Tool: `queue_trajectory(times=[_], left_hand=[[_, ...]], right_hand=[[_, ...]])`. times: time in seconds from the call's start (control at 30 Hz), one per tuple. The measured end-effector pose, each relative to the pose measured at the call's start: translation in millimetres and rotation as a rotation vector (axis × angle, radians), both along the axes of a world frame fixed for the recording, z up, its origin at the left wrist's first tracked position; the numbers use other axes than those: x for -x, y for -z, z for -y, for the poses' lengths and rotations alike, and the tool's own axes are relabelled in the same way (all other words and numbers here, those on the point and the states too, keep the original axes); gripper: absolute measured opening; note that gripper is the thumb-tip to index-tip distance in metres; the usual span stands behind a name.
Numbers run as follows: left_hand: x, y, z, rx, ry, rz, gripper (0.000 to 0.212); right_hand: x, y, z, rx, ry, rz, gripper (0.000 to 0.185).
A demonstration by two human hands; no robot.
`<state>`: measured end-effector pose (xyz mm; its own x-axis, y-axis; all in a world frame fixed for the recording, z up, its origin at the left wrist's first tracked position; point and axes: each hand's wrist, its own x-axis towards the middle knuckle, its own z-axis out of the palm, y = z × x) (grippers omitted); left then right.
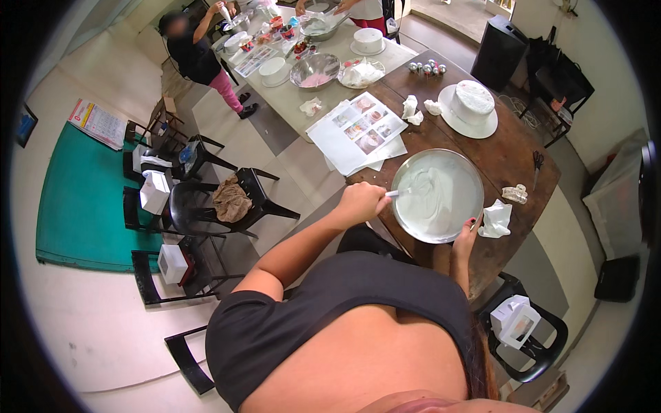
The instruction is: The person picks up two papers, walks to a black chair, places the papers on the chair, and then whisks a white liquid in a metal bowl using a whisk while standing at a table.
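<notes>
My left hand (pixel 364 203) is closed around the pale handle of a utensil (pixel 395 193), whose far end lies in white cream (pixel 431 193). The cream is spread inside a wide metal bowl (pixel 478 178) at the table's near edge. On the bowl's near right side, my right hand (pixel 465 238) grips the rim, thumb on top and fingers largely hidden outside. Beyond the bowl, a white-coated round cake form (pixel 474 98) stands on a white round board (pixel 483 129). Printed sheets with cake pictures (pixel 361 124) lie to the bowl's far left.
Crumpled tissues (pixel 496 219), scissors (pixel 537 164) and metal piping tips (pixel 427 68) lie on the brown table (pixel 516 139). A second table (pixel 289 111) holds a bowl of pink cream (pixel 315 71) and more cake forms. Two people work there. Black chairs (pixel 181 206) stand left and right.
</notes>
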<state>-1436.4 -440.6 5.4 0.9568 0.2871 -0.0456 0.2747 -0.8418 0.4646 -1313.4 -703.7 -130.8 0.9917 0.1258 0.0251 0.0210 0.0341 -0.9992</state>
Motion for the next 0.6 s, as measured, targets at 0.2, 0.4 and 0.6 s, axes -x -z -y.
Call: queue_trajectory(times=[0.2, 0.4, 0.6], left_hand=[[-7.8, -2.8, 3.0, 0.037, 0.076, -0.044, 0.026], [-5.0, -1.5, 0.3, 0.206, 0.210, -0.055, 0.027], [9.6, 0.0, 14.0, 0.313, 0.184, 0.019, 0.027]], right_hand=[[1.2, 3.4, -1.8, -0.019, -0.017, 0.024, 0.050], [1.7, 2.7, -2.1, -0.057, -0.016, -0.011, 0.051], [1.7, 4.7, -0.2, -0.019, 0.038, -0.006, 0.052]])
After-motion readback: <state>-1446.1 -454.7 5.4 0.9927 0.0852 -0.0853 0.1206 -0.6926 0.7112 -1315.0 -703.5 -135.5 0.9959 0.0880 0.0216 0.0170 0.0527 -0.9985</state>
